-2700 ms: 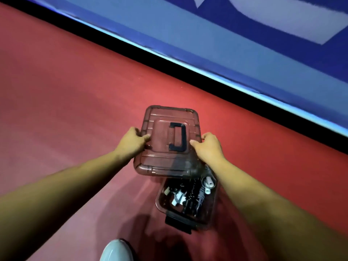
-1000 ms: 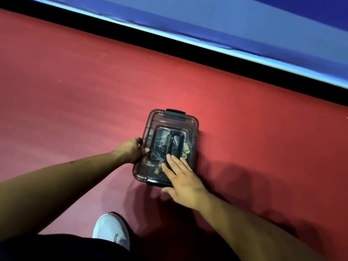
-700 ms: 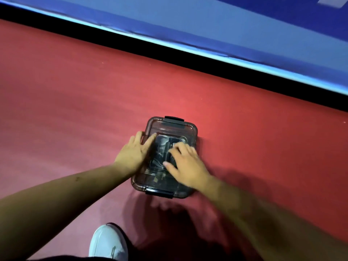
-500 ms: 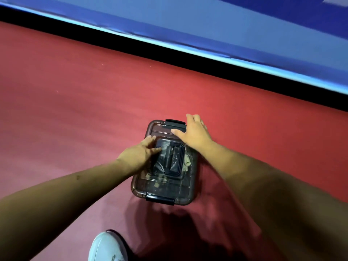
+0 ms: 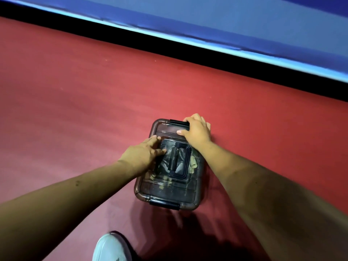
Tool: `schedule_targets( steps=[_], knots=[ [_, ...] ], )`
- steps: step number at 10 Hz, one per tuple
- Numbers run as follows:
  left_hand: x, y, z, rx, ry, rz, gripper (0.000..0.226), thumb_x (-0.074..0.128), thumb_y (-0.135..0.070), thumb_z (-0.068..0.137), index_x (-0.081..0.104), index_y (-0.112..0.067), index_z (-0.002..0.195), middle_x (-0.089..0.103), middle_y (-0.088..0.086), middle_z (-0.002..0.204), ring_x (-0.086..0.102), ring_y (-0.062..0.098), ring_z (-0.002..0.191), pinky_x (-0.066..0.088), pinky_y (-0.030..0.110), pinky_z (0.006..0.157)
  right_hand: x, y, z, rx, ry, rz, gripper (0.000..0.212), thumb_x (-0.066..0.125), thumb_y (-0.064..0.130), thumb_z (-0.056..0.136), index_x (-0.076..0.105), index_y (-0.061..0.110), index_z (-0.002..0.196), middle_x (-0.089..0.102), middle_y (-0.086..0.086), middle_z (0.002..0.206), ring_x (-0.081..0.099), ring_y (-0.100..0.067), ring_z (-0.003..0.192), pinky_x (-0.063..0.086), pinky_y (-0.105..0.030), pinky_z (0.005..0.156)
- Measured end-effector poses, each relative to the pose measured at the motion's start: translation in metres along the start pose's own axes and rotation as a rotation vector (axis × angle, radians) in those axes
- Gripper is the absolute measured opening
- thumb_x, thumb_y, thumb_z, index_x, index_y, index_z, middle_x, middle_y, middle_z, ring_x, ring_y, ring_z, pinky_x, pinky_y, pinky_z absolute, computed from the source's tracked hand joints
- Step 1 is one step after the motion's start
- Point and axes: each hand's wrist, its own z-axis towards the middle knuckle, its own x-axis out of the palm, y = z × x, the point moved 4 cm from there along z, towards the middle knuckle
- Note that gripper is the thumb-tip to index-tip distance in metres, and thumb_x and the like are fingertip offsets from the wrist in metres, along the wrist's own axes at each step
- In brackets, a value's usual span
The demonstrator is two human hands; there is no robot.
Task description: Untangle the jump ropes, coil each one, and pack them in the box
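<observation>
The box [image 5: 169, 187] sits closed on the red floor [image 5: 75, 110], with the jump ropes [image 5: 193, 162] dimly visible inside. Packing looks done, and only latching seems left. The near latch [image 5: 164, 204] looks down. The right hand [image 5: 196, 129] curls over the far latch [image 5: 178, 122]. The left hand [image 5: 143, 153] presses flat, fingers straight, beside the handle [image 5: 180, 161].

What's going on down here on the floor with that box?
A person is closing up a tinted plastic box on the red floor. Its lid is on, and the jump ropes show dimly through it. The left hand presses flat on the lid beside the black carry handle. The right hand curls over the far end at the far latch, apparently snapping it shut. The near latch looks down.
</observation>
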Motion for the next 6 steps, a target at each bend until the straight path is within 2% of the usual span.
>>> schedule_targets(
  steps=[1, 2, 3, 4, 5, 6],
  knots=[
    [-0.01, -0.003, 0.002, 0.018, -0.001, 0.061, 0.065, 0.066, -0.033, 0.091, 0.036, -0.041, 0.149, 0.022, 0.002, 0.155, 0.028, 0.02, 0.138, 0.053, 0.038, 0.095, 0.003, 0.004, -0.003, -0.013, 0.01, 0.001, 0.047, 0.07, 0.042, 0.084, 0.058, 0.018, 0.123, 0.048, 0.001, 0.119, 0.045, -0.02, 0.119, 0.029, -0.035, 0.101],
    [-0.014, 0.007, 0.006, 0.064, 0.003, -0.005, 0.065, 0.068, -0.034, 0.087, 0.043, -0.031, 0.147, 0.031, 0.009, 0.143, 0.032, 0.025, 0.13, 0.049, 0.043, 0.098, 0.003, 0.0, -0.005, -0.002, 0.043, 0.059, 0.05, 0.068, 0.044, 0.085, 0.055, 0.02, 0.127, 0.047, 0.0, 0.121, 0.045, -0.022, 0.119, 0.032, -0.037, 0.103],
    [-0.026, 0.01, 0.017, 0.135, -0.024, -0.06, 0.058, 0.059, -0.047, 0.079, 0.063, -0.02, 0.129, 0.048, 0.012, 0.121, 0.045, 0.03, 0.109, 0.048, 0.041, 0.09, -0.006, -0.004, -0.003, -0.009, 0.101, 0.11, 0.051, 0.065, 0.048, 0.086, 0.056, 0.02, 0.128, 0.048, 0.0, 0.121, 0.046, -0.022, 0.119, 0.036, -0.04, 0.105],
    [-0.048, 0.012, 0.04, 0.097, 0.03, -0.216, 0.045, 0.062, -0.044, 0.079, 0.068, -0.014, 0.112, 0.064, 0.006, 0.1, 0.06, 0.027, 0.096, 0.046, 0.029, 0.083, -0.024, -0.008, 0.012, 0.011, 0.13, 0.169, 0.045, 0.059, 0.05, 0.09, 0.058, 0.019, 0.121, 0.049, 0.001, 0.118, 0.049, -0.022, 0.115, 0.04, -0.041, 0.102],
    [-0.1, 0.006, 0.063, 0.057, 0.054, -0.379, 0.019, 0.07, -0.029, 0.09, 0.066, -0.021, 0.107, 0.069, -0.005, 0.092, 0.065, 0.016, 0.087, 0.05, 0.024, 0.076, -0.071, -0.014, 0.032, 0.032, 0.111, 0.239, 0.042, 0.056, 0.052, 0.09, 0.06, 0.018, 0.116, 0.05, 0.001, 0.114, 0.052, -0.021, 0.11, 0.043, -0.039, 0.099],
    [-0.18, -0.004, 0.07, -0.025, -0.014, -0.516, 0.011, 0.067, -0.029, 0.093, 0.065, -0.024, 0.103, 0.069, -0.01, 0.084, 0.062, 0.0, 0.072, 0.044, 0.009, 0.064, -0.155, -0.006, 0.048, 0.039, 0.033, 0.282, 0.03, 0.058, 0.048, 0.091, 0.063, 0.019, 0.097, 0.054, 0.001, 0.099, 0.054, -0.018, 0.094, 0.045, -0.033, 0.088]
  ],
)
